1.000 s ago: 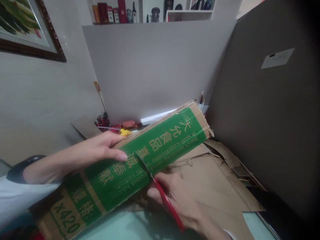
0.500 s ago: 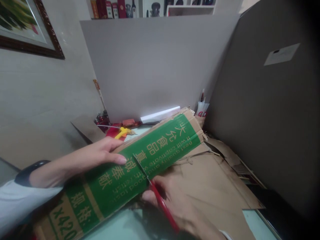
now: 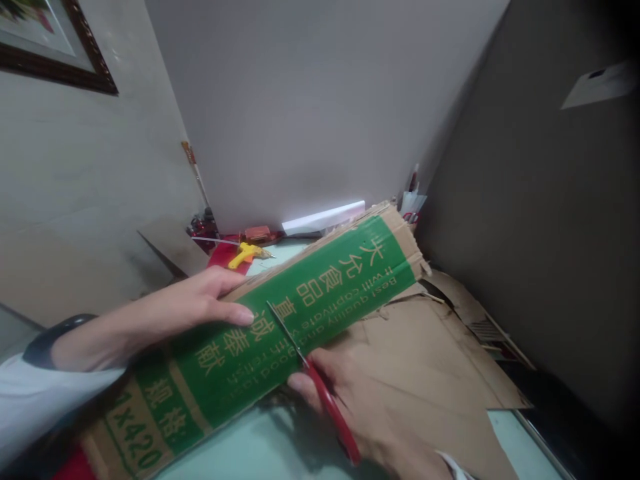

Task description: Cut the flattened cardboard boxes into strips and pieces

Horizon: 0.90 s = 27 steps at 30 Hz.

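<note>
A long strip of cardboard with a green printed face and yellow lettering lies slanted across the middle of the view. My left hand grips its upper edge, thumb pressed on the green face. My right hand is closed around red-handled scissors. Their metal blades reach up into the lower part of the green face, just right of my left thumb.
Plain brown cardboard sheets lie under and right of the strip on a pale green table. A yellow glue gun and small red items sit at the back by a grey board. A dark panel stands at right.
The blade tip has crept slightly further into the green face. The view has tilted down, so the shelf at the top is out of sight. Both hands keep their grips.
</note>
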Each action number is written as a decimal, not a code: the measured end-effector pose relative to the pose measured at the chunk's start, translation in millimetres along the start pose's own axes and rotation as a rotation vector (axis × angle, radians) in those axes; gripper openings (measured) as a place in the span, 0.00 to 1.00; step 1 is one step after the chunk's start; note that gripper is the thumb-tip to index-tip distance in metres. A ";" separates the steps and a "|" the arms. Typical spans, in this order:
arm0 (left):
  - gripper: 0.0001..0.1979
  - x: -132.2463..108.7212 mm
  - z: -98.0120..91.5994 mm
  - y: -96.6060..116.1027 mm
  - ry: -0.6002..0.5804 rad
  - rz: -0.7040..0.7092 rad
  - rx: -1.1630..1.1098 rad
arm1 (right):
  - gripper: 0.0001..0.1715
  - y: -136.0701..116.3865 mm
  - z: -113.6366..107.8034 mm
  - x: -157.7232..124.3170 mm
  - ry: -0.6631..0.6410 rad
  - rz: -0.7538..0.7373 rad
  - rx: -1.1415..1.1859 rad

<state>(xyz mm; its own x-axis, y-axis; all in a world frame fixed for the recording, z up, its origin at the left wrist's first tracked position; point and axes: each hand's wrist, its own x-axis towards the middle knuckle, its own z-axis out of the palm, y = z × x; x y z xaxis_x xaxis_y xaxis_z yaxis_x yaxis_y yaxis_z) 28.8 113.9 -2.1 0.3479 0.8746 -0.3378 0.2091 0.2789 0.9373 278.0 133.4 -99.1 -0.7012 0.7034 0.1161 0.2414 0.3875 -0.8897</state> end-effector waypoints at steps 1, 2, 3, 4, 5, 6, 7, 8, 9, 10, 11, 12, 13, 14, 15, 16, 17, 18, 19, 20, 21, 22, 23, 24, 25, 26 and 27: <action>0.17 0.2 0.0 -1.4 -0.016 -0.005 -0.029 | 0.26 1.5 0.8 0.1 -0.011 0.006 0.008; 0.19 0.6 -0.1 -2.8 -0.034 -0.007 -0.057 | 0.26 2.8 1.2 0.2 -0.015 0.013 0.013; 0.21 1.2 -0.2 -4.2 -0.051 -0.004 -0.081 | 0.27 3.8 1.5 0.3 -0.015 0.021 0.009; 0.23 1.7 -0.4 -5.6 -0.066 0.006 -0.098 | 0.27 4.5 1.6 0.4 -0.015 0.032 -0.002; 0.25 2.3 -0.7 -6.9 -0.076 0.019 -0.109 | 0.28 5.1 1.8 0.6 -0.016 0.042 -0.013; 0.27 2.8 -1.0 -8.3 -0.082 0.037 -0.112 | 0.28 5.6 2.2 0.9 -0.018 0.048 -0.017; 0.29 3.2 -1.4 -9.7 -0.080 0.054 -0.113 | 0.28 6.4 3.0 1.3 -0.023 0.052 -0.013; 0.31 3.5 -1.6 -11.1 -0.075 0.066 -0.115 | 0.28 7.4 4.1 1.8 -0.032 0.058 -0.004; 0.32 3.8 -1.8 -12.5 -0.063 0.066 -0.114 | 0.29 8.8 5.6 2.3 -0.041 0.071 0.008; 0.33 4.1 -1.7 -13.7 -0.051 0.059 -0.108 | 0.29 10.5 7.4 2.7 -0.051 0.087 0.025; 0.34 4.4 -1.5 -14.7 -0.040 0.053 -0.093 | 0.29 12.4 9.3 3.0 -0.062 0.106 0.045; 0.34 4.6 -1.2 -15.6 -0.029 0.053 -0.070 | 0.28 14.3 11.1 3.2 -0.073 0.125 0.068; 0.35 4.8 -0.8 -16.4 -0.016 0.062 -0.042 | 0.28 16.0 12.6 3.4 -0.079 0.140 0.096; 0.35 5.0 -0.4 -17.1 -0.004 0.079 -0.010 | 0.26 17.5 13.6 3.5 -0.075 0.147 0.117; 0.35 5.1 -0.1 -17.7 0.012 0.099 0.016 | 0.25 18.6 14.0 3.6 -0.055 0.143 0.125; 0.35 5.0 0.1 -18.4 0.028 0.114 0.034 | 0.24 19.2 14.0 3.7 -0.024 0.131 0.121; 0.35 4.8 0.0 -19.1 0.043 0.118 0.044 | 0.22 19.4 13.4 4.0 0.012 0.116 0.106; 0.34 4.5 -0.2 -19.9 0.052 0.116 0.046 | 0.21 19.3 12.7 4.3 0.044 0.102 0.088; 0.34 4.1 -0.5 -20.8 0.056 0.109 0.043 | 0.21 18.9 12.1 4.6 0.066 0.090 0.080; 0.34 3.6 -0.9 -21.5 0.056 0.099 0.032 | 0.20 18.3 11.7 5.0 0.074 0.083 0.086; 0.34 3.0 -1.3 -22.2 0.052 0.090 0.016 | 0.19 17.6 11.7 5.4 0.068 0.080 0.103; 0.33 2.4 -1.5 -22.7 0.047 0.086 0.003 | 0.19 16.9 12.0 5.6 0.065 0.078 0.124; 0.33 1.7 -1.6 -22.9 0.047 0.090 -0.005 | 0.18 16.1 12.5 5.7 0.074 0.070 0.142; 0.33 0.9 -1.3 -22.9 0.047 0.099 -0.007 | 0.18 15.1 13.1 5.6 0.090 0.054 0.156; 0.34 0.1 -0.8 -22.5 0.047 0.107 -0.004 | 0.18 14.0 13.7 5.2 0.105 0.028 0.165; 0.34 -0.6 0.0 -21.8 0.044 0.114 -0.003 | 0.19 12.7 14.0 4.6 0.106 -0.004 0.172; 0.35 -1.4 1.0 -21.0 0.037 0.119 -0.005 | 0.19 11.3 14.1 3.8 0.090 -0.035 0.179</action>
<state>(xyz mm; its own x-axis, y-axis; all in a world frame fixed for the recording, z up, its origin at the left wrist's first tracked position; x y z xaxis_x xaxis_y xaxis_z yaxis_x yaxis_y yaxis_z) 24.8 106.4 -21.4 0.3362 0.9154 -0.2213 0.1638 0.1745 0.9709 268.6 132.0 -115.0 -0.6423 0.7450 0.1798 0.0892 0.3057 -0.9479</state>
